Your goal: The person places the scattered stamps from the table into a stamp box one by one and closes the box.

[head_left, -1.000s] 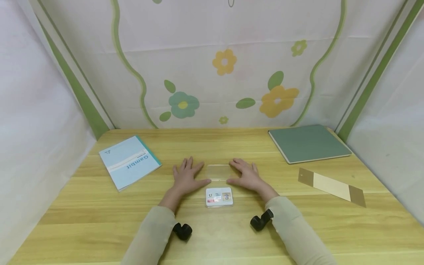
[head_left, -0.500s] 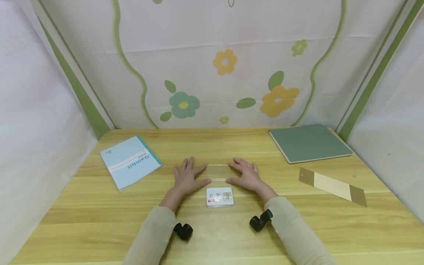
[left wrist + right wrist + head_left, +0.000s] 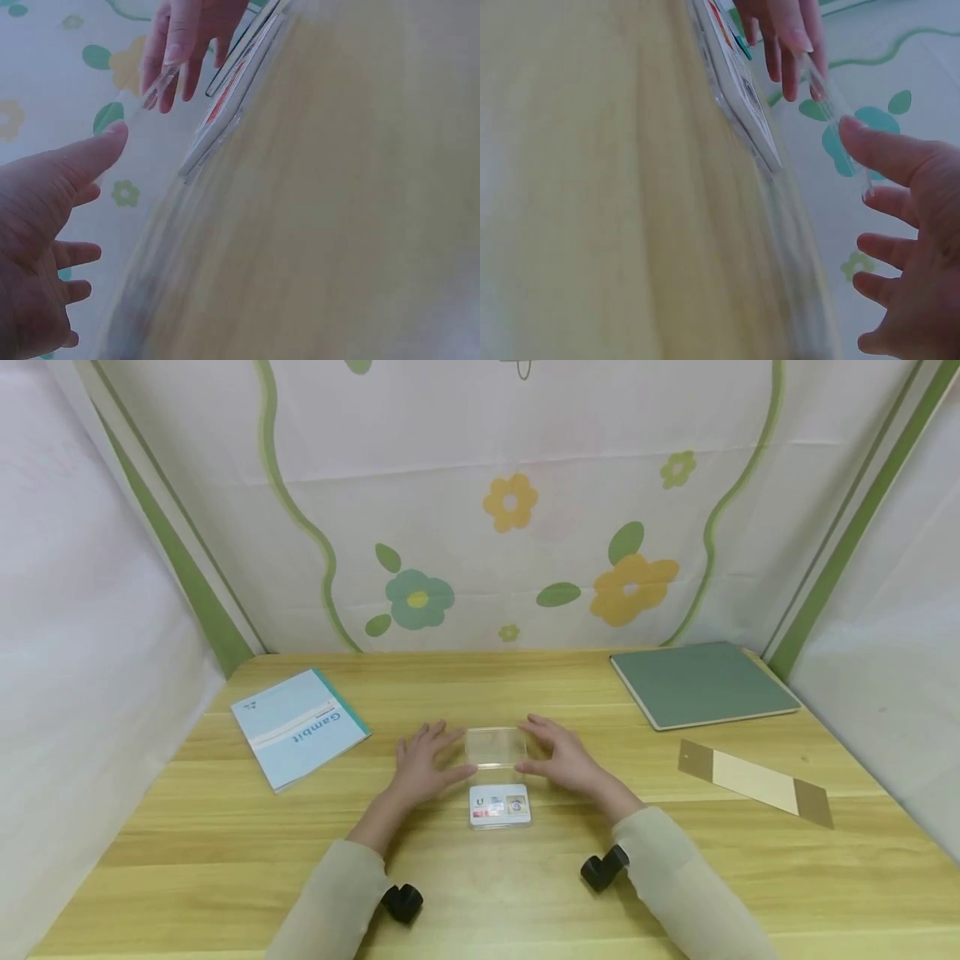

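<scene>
A clear rectangular plastic cover point(image 3: 496, 748) is held by its two short ends between both hands, lifted off the table and seen nearly edge-on in the right wrist view. My left hand point(image 3: 422, 768) pinches its left end between thumb and forefinger, the other fingers spread. My right hand point(image 3: 566, 764) grips the right end the same way, its thumb point(image 3: 870, 142) at the near edge. Just in front of the cover lies a flat clear case point(image 3: 500, 807) with a white printed card inside; nothing touches it.
On the wooden table point(image 3: 495, 893), a light blue "Gambit" notebook point(image 3: 300, 727) lies left. At right are a dark green notebook point(image 3: 703, 685) and a beige strip with brown ends point(image 3: 753, 781). A flowered curtain point(image 3: 465, 510) hangs behind the table.
The clear cover has come up off the table between both hands. Both wrists have swung slightly outward, the left one leftward and the right one rightward. The card case stays where it was.
</scene>
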The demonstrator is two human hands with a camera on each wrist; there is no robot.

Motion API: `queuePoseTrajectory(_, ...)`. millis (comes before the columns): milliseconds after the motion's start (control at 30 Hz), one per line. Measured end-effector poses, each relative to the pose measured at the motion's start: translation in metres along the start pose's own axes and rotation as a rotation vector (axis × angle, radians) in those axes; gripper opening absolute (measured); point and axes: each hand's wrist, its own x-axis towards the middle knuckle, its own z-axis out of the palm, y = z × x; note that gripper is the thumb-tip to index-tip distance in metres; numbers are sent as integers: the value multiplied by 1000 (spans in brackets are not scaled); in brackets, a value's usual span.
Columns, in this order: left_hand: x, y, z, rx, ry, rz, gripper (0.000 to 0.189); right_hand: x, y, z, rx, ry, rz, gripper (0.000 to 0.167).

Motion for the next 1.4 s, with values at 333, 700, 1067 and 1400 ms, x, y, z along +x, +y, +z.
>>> queuePoseTrajectory(333, -25, 9, -6, -87, 22, 86, 69, -23, -23, -4, 64, 3, -90, 65)
queuePoseTrajectory(700, -47, 13, 3, -73, 46, 95, 66, -42, -12, 12, 0, 30, -111, 68)
queuePoseTrajectory(1067, -54, 11, 15, 11, 13, 91, 65, -56, 0, 25, -76, 64, -106, 66)
queuePoseTrajectory(1400, -55, 13, 15, 58, 11, 96, 62, -56, 1, 27, -134, 69, -120, 66)
